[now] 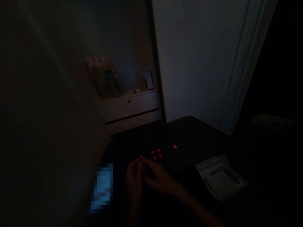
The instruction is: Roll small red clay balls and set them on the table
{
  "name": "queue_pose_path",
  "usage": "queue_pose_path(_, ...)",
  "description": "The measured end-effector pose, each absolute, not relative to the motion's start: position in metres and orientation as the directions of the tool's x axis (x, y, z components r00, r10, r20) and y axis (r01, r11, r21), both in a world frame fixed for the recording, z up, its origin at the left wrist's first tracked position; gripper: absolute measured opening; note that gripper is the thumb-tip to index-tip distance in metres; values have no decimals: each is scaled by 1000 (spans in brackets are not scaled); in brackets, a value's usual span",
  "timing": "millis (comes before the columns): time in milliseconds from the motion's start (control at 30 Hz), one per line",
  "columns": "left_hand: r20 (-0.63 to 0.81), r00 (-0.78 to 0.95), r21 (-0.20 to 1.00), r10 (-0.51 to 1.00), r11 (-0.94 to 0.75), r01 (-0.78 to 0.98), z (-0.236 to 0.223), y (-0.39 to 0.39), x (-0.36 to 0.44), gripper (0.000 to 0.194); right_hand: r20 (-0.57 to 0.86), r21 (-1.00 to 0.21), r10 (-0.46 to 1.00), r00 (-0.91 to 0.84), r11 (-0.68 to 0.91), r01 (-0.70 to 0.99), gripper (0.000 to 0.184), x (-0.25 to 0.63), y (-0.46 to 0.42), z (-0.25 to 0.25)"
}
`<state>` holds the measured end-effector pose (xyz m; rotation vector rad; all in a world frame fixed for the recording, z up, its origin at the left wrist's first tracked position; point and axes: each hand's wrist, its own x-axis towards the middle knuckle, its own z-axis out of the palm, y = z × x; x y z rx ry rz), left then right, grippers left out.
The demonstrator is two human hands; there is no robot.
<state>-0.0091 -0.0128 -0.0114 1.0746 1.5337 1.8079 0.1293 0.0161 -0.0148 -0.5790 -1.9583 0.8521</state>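
Close together over the near part of the black table (189, 132) are my left hand (133, 173) and my right hand (157, 176). Their fingers are bent inward and meet around a small dark purplish lump (141, 164), mostly covered by the fingers; in this dim light its kind cannot be made out. Just beyond my right fingertips lies a group of several small red balls (158, 150). Another, slightly larger orange-red ball (174, 147) rests apart from them, farther right.
At the right table edge is a clear plastic bag (221, 178). A blurred bright screen (103, 187) glows left of my hands. Behind the table stand a white drawer unit (142, 102), bearing a bottle (111, 82) and a small box (149, 79), and a white door (196, 60).
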Motion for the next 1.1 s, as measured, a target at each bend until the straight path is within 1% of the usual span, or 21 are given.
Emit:
queue_pose_path(100,231,-527,972,818,-212,96,-12,-12,-10,54,527,-741,670,-522,663,103,86,129,15,-13)
queue_pose_path(167,224,-520,974,824,-215,78,-12,-13,-10,54,511,-742,672,-536,659,120,90,129,14,-11)
queue_pose_path(333,221,-478,973,850,-224,53,-11,-16,-9,54,500,-774,700,-509,625,99,91,130,13,-8)
queue_pose_path(467,221,-452,973,864,-224,48,-9,-18,-7,55,532,-778,710,-462,625,64,83,130,15,-9)
queue_pose_path(667,226,-485,973,845,-222,66,-10,-17,-8,53,534,-779,712,-455,624,64,60,130,15,-9)
queue_pose_path(767,230,-481,972,846,-224,72,-11,-17,-9,53,534,-780,709,-460,623,53,58,129,15,-8)
queue_pose_path(900,197,-462,978,865,-208,28,-9,-18,-8,56,545,-774,695,-468,632,36,59,130,14,-6)
queue_pose_path(1000,165,-458,980,874,-198,-23,-6,-19,-6,66,552,-764,678,-486,645,33,56,131,13,-4)
queue_pose_path(1100,138,-419,984,897,-172,-44,-1,-21,-3,77,544,-758,675,-499,650,53,53,133,12,-2)
